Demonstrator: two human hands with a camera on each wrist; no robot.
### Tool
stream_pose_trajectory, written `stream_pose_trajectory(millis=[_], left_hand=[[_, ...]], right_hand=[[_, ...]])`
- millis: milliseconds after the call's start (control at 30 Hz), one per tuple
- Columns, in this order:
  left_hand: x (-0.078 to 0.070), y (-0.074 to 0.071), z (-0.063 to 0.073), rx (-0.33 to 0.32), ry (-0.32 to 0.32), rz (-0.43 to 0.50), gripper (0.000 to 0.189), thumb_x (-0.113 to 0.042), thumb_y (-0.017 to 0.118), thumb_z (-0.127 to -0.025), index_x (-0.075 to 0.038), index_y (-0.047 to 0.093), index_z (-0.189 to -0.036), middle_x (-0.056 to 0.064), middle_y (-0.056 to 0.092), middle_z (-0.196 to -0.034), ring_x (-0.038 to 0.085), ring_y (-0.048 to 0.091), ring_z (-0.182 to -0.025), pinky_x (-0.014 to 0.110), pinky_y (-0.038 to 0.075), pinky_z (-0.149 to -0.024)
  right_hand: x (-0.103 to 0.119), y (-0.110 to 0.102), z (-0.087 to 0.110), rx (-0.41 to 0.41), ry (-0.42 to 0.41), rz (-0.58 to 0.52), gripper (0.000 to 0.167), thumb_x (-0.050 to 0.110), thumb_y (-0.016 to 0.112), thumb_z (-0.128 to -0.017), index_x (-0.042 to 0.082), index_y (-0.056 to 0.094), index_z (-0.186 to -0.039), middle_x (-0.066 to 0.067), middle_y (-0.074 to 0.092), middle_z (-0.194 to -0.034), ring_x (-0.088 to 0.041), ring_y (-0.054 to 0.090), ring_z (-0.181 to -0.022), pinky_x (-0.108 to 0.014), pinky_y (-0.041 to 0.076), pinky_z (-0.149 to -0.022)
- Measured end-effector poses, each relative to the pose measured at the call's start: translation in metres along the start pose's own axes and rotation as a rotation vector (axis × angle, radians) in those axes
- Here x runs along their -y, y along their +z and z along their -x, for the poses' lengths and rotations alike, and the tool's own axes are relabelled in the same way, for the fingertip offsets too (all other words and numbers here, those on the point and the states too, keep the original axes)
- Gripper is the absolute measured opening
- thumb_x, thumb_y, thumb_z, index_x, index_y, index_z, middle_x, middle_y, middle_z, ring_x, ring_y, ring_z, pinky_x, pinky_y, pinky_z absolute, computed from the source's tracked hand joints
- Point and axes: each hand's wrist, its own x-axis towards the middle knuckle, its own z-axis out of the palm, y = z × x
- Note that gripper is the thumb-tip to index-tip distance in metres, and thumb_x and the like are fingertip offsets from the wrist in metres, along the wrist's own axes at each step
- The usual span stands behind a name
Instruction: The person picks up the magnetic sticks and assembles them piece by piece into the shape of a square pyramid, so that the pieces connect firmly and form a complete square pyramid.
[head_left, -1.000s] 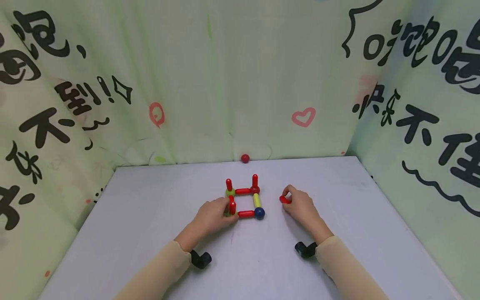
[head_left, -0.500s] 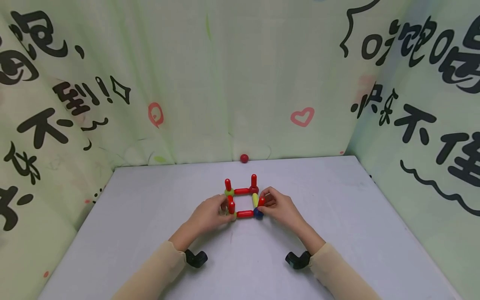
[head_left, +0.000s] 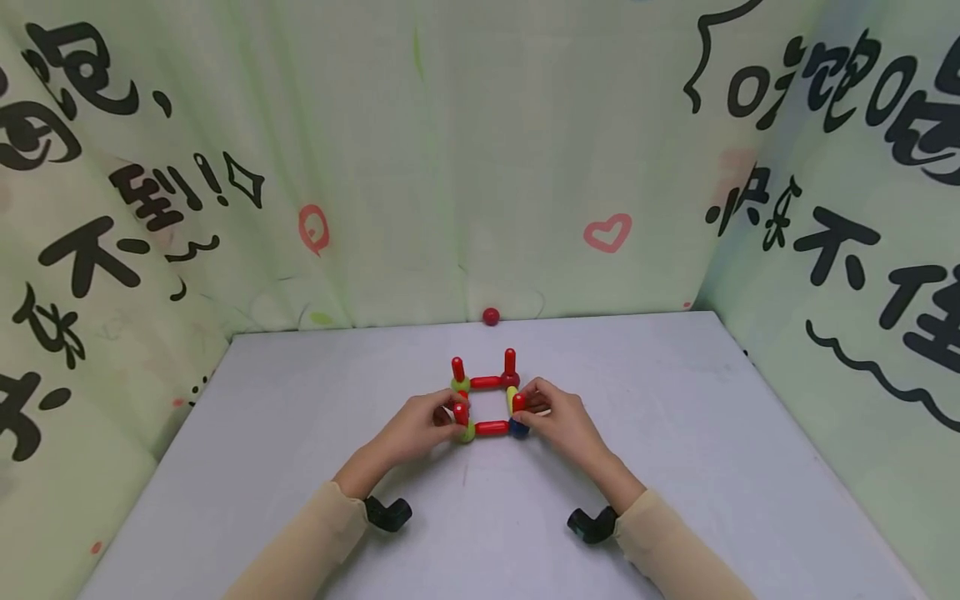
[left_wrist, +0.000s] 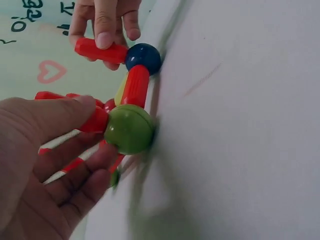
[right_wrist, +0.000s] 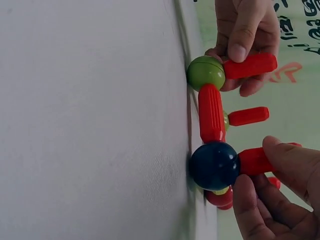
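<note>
A square frame of magnetic rods and balls lies on the table, an upright red rod at each corner. My left hand (head_left: 420,429) holds the near-left upright rod (right_wrist: 252,66) between thumb and fingers, where it meets a green ball (left_wrist: 131,129). At the near-right corner, my right hand (head_left: 558,421) pinches another red rod (right_wrist: 254,161) whose end meets a blue ball (right_wrist: 216,166). A red rod (head_left: 492,428) links these two balls. Behind them are a yellow rod (head_left: 512,398), a dark red ball (head_left: 510,379) and a second green ball (head_left: 461,384).
A loose red ball (head_left: 491,317) sits at the back edge of the white table (head_left: 315,375). Light green curtains (head_left: 525,167) with black writing enclose the back and both sides. Black wrist cameras sit at both cuffs.
My right hand has come left carrying the red rod, which now stands on the blue ball. My left hand has stayed at the near-left corner, its fingers shifting slightly on the rod.
</note>
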Motion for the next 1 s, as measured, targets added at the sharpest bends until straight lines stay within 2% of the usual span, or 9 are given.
stream_pose_trajectory(millis=[133,267,400,533,767,1000], left_hand=[[0.001,0.001,0.0,-0.03,0.004,0.052,0.018,-0.016,0.076,-0.095,-0.015,0.069,-0.112,-0.005,0.069,-0.097,0.014,0.063,-0.09,0.027,0.054,-0.079],[-0.002,0.003,-0.003,-0.049,0.009,0.048,0.018,-0.021,0.076,-0.095,-0.015,0.072,-0.112,-0.004,0.069,-0.094,0.014,0.061,-0.087,0.025,0.053,-0.075],[-0.007,0.006,-0.008,-0.063,0.0,0.005,0.023,-0.025,0.077,-0.094,-0.014,0.073,-0.114,-0.003,0.067,-0.092,0.015,0.059,-0.084,0.024,0.052,-0.071],[-0.011,0.011,-0.015,-0.099,-0.008,-0.054,0.026,-0.029,0.078,-0.094,-0.014,0.073,-0.114,-0.004,0.064,-0.091,0.015,0.057,-0.082,0.024,0.052,-0.069],[-0.015,0.018,-0.022,-0.162,-0.081,-0.096,0.026,-0.03,0.079,-0.093,-0.011,0.07,-0.109,-0.002,0.062,-0.086,0.015,0.055,-0.08,0.023,0.049,-0.062],[-0.016,0.02,-0.024,-0.152,-0.085,-0.109,0.027,-0.028,0.08,-0.092,-0.01,0.07,-0.11,0.0,0.061,-0.087,0.016,0.054,-0.08,0.023,0.048,-0.061]], right_hand=[[0.002,0.001,0.0,-0.007,-0.002,-0.001,0.022,0.017,0.081,-0.09,0.017,0.068,-0.108,0.0,0.075,-0.104,-0.02,0.071,-0.098,-0.035,0.056,-0.083],[0.005,0.005,-0.003,-0.014,0.012,0.023,0.022,0.02,0.082,-0.09,0.016,0.072,-0.109,0.002,0.076,-0.101,-0.017,0.07,-0.095,-0.034,0.057,-0.083],[0.008,0.01,-0.008,-0.019,0.023,0.073,0.024,0.022,0.083,-0.089,0.014,0.074,-0.11,0.002,0.075,-0.097,-0.015,0.069,-0.091,-0.035,0.058,-0.084],[0.01,0.013,-0.012,-0.026,0.035,0.106,0.024,0.023,0.083,-0.089,0.014,0.075,-0.11,0.001,0.075,-0.094,-0.014,0.068,-0.086,-0.033,0.059,-0.079],[0.015,0.02,-0.017,-0.021,0.062,0.171,0.025,0.026,0.083,-0.089,0.014,0.074,-0.11,-0.001,0.073,-0.095,-0.014,0.064,-0.082,-0.027,0.058,-0.073],[0.017,0.021,-0.017,-0.026,0.071,0.191,0.024,0.024,0.083,-0.089,0.014,0.074,-0.109,-0.001,0.072,-0.095,-0.014,0.063,-0.08,-0.026,0.058,-0.071]])
